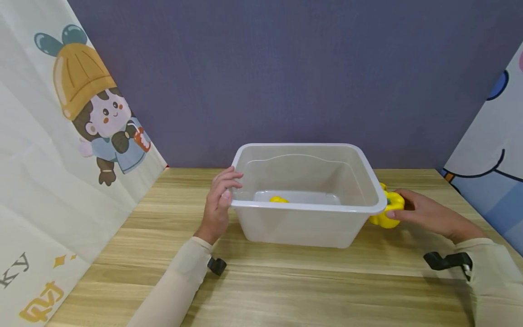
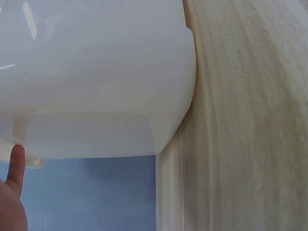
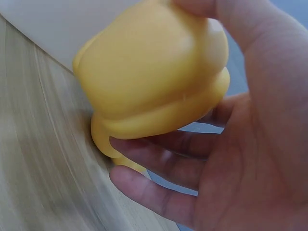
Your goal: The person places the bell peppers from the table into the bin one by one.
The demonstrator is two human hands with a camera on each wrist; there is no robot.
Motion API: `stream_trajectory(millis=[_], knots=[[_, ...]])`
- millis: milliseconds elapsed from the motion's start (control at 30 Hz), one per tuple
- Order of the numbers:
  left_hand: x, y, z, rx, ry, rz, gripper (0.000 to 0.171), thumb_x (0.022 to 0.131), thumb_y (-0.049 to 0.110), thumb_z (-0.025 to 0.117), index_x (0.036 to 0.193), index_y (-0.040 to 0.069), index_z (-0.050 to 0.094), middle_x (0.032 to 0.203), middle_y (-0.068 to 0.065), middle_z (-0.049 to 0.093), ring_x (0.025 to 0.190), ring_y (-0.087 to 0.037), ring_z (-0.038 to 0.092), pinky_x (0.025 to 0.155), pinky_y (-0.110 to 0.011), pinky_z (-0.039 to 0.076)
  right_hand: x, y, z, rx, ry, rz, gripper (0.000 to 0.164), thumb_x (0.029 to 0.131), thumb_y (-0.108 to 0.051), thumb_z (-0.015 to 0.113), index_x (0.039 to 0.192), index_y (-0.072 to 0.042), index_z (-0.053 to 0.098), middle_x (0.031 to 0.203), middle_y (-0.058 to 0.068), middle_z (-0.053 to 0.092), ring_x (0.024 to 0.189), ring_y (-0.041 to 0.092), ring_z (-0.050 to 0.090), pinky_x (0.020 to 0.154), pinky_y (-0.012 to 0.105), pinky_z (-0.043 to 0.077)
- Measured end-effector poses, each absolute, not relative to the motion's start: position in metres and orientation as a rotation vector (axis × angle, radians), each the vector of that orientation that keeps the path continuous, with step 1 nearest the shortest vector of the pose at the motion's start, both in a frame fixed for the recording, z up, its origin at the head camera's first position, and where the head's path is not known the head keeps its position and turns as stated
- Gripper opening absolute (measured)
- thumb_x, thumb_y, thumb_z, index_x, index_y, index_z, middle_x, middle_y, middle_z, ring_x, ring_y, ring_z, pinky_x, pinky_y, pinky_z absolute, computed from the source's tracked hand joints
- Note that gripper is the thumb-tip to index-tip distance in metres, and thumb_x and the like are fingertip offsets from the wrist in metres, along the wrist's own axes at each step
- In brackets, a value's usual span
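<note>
A pale plastic bin (image 1: 294, 227) stands on the wooden table. My left hand (image 1: 218, 202) is at its left rim, fingertips hooked over the edge. In the left wrist view, one straight finger (image 2: 17, 163) lies against the outer wall. Beside the bin's right end, my right hand (image 1: 425, 211) grips a yellow bell pepper (image 1: 395, 206) between thumb and fingers. The right wrist view shows this bell pepper (image 3: 149, 67) close up, with another yellow pepper (image 3: 100, 137) partly hidden behind it. Inside the bin, the top of a yellow piece (image 1: 279, 199) shows above the front rim.
A dark blue-grey panel (image 1: 294, 77) rises behind the table (image 1: 261, 281). White printed curtains flank both sides, the left curtain (image 1: 41, 150) bearing a cartoon figure. Black camera mounts (image 1: 447, 261) sit on the wrists.
</note>
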State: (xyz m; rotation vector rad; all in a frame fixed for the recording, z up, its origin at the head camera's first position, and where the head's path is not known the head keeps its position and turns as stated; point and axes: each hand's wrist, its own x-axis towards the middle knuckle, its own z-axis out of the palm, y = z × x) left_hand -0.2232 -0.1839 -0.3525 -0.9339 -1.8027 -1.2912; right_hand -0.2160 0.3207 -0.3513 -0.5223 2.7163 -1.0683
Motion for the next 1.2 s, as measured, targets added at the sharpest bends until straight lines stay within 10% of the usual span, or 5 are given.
stream_trajectory(millis=[1200], knots=[[-0.2234,-0.1839,-0.3526,-0.932,-1.803,-1.308,0.033,0.096,0.021,0.038,0.100,-0.001,0.062,0.125,-0.020,0.061,0.135,-0.041,0.041,0.116,-0.053,0.025,-0.2142,0.3222,-0.3437,-0.438,2.768,-1.071,0.055,0.102,-0.034,0.055,0.138,0.006,0.039,0.117,0.017,0.057,0.093,0.019,0.058,0.074,0.033,0.056]])
